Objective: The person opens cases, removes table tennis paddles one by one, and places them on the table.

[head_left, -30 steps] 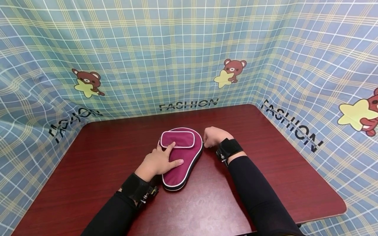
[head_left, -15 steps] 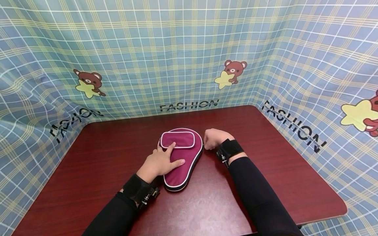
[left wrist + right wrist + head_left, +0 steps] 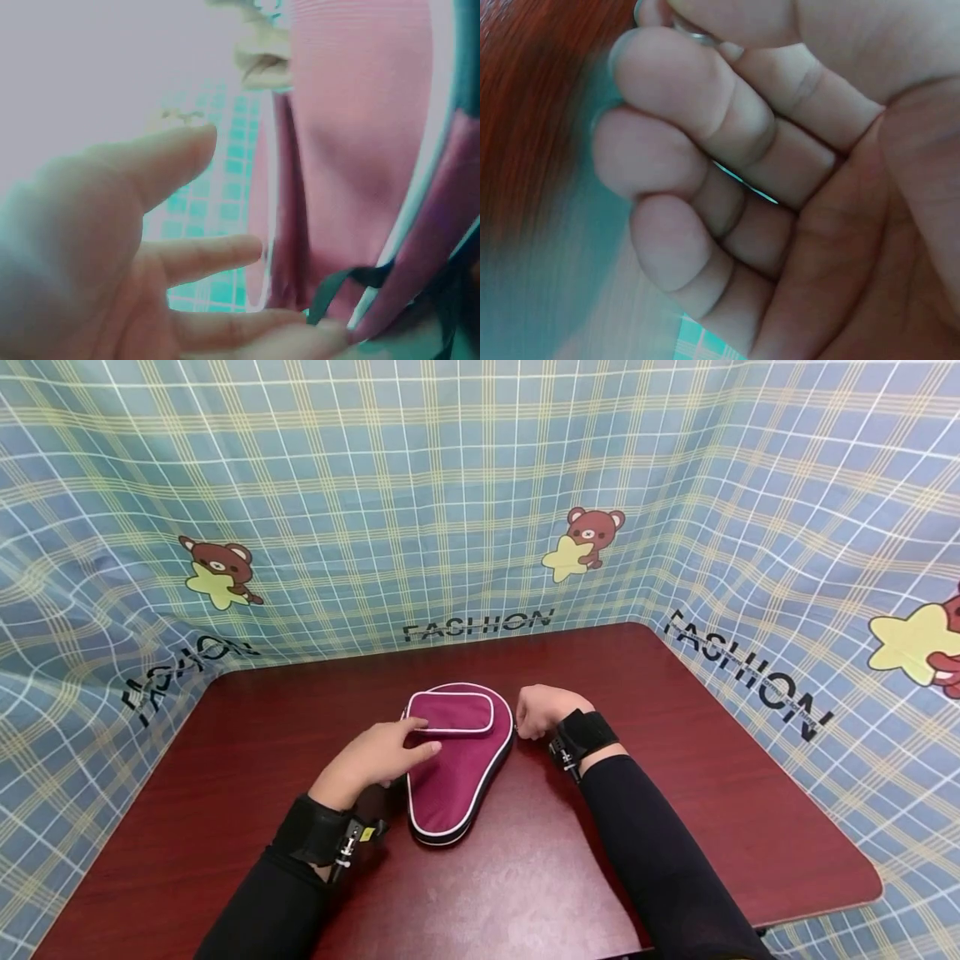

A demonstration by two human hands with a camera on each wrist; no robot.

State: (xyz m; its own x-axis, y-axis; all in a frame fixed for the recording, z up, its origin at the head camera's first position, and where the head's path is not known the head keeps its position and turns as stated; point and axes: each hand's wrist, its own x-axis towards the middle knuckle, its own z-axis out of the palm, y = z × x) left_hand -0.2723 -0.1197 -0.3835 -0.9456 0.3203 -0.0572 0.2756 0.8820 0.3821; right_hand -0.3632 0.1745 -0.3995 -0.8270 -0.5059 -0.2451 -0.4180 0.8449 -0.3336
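Observation:
A maroon paddle-shaped case (image 3: 459, 768) with white piping and a front pocket lies flat on the dark red table (image 3: 675, 793). My left hand (image 3: 420, 735) reaches over the case's left edge with straight fingers, its fingertips touching the pocket's near left corner. In the left wrist view the left hand's fingers (image 3: 187, 255) lie straight beside the case (image 3: 360, 150). My right hand (image 3: 522, 725) sits at the case's right edge with its fingers curled. The right wrist view shows thumb and forefinger pinching a small metal zipper pull (image 3: 690, 31).
A blue and yellow checked cloth (image 3: 465, 485) with bears and the word FASHION stands behind the table and along both its sides. The table's front right corner (image 3: 870, 885) is rounded. Both forearms wear black sleeves and wrist straps.
My left hand has come off the middle of the case and drawn back to its left edge, the wrist swinging left. The right hand has stayed at the right edge.

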